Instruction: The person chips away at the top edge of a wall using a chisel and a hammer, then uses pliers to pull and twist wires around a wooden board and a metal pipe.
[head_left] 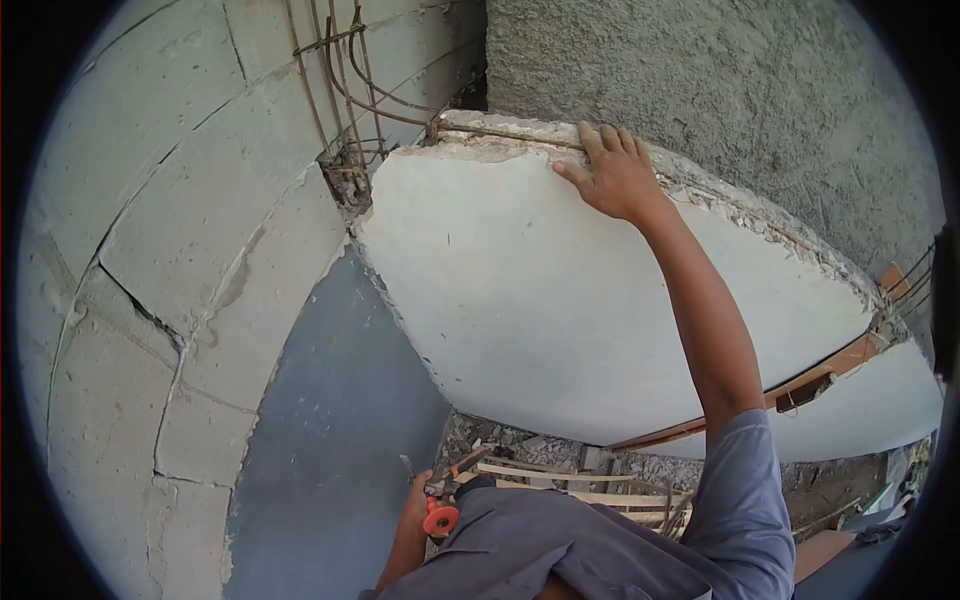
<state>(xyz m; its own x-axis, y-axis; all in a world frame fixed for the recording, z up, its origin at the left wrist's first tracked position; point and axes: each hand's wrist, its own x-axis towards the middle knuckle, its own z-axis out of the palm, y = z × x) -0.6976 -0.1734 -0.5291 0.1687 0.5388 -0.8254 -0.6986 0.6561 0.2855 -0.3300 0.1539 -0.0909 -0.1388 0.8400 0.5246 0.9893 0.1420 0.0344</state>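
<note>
My right hand (618, 178) rests on the rough, broken top edge of a white plastered wall (560, 300). Its fingers are spread over the edge, and the thumb lies on the white face. Low in the view, near my body, my left hand (412, 512) is closed around a dark tool with orange-red parts (440, 517). One part is a red disc, another a long orange-red piece slanting up to the right. The tool's exact kind is not clear, and its lower end is hidden by my shirt.
Bare block wall (200, 220) rises on the left, with rusty rebar (345, 90) standing at the corner. Rough grey render (700, 80) lies beyond the broken edge. Below are a blue-grey wall surface (335, 420), wooden strips (560, 480) and rubble. A brown wooden strip (820, 380) crosses the right.
</note>
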